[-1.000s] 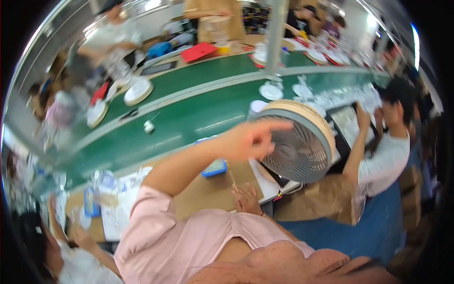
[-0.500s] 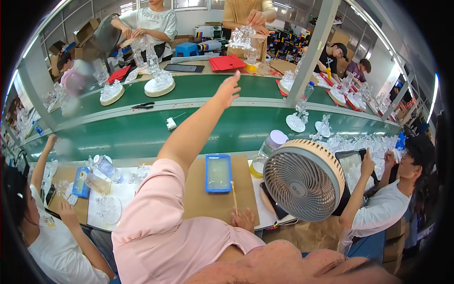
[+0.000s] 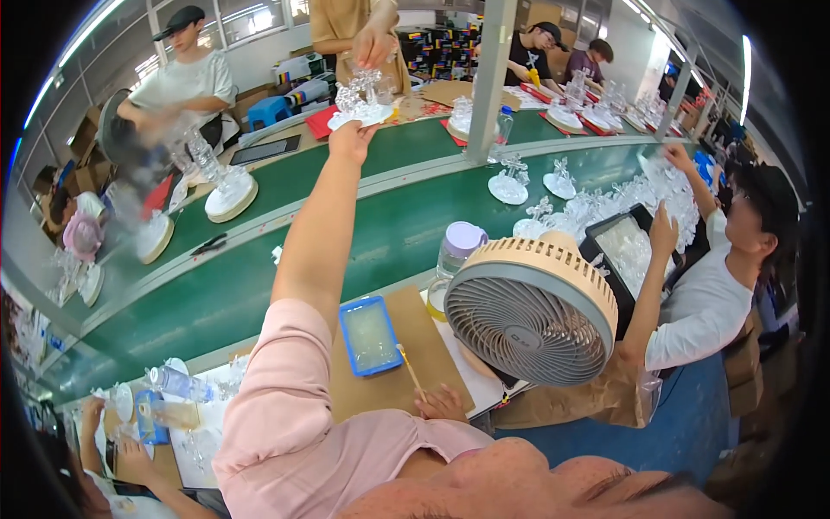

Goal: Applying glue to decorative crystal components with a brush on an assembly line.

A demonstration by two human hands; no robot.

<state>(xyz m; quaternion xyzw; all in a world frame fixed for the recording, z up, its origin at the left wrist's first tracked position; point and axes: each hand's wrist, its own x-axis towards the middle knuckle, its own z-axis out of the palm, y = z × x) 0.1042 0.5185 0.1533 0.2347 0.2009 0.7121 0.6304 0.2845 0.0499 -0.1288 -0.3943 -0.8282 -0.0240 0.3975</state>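
Observation:
My left hand (image 3: pixel 352 138) is stretched far across the green conveyor. Its fingers grip the near edge of a round white base (image 3: pixel 361 116) carrying a clear plastic ornament (image 3: pixel 367 86). A co-worker's hand (image 3: pixel 374 45) holds that same ornament from above. Close to my body, my right hand (image 3: pixel 443 403) is closed around a thin brush (image 3: pixel 410 370) with a wooden handle; its tip points at a shallow blue tray (image 3: pixel 344 333). Pale, clear contents lie in the tray, which rests on a brown board (image 3: pixel 425 337).
A round desk fan (image 3: pixel 532 320) stands right of the board, beside a lidded clear jar (image 3: pixel 458 251). Several clear ornaments (image 3: pixel 509 183) sit on the conveyor (image 3: pixel 207 290). A post (image 3: pixel 490 86) rises beyond it. Co-workers sit at both sides.
My left hand has gone from empty to gripping the base, as the co-worker's ornament came down to it. The view has turned right. My right hand keeps the brush.

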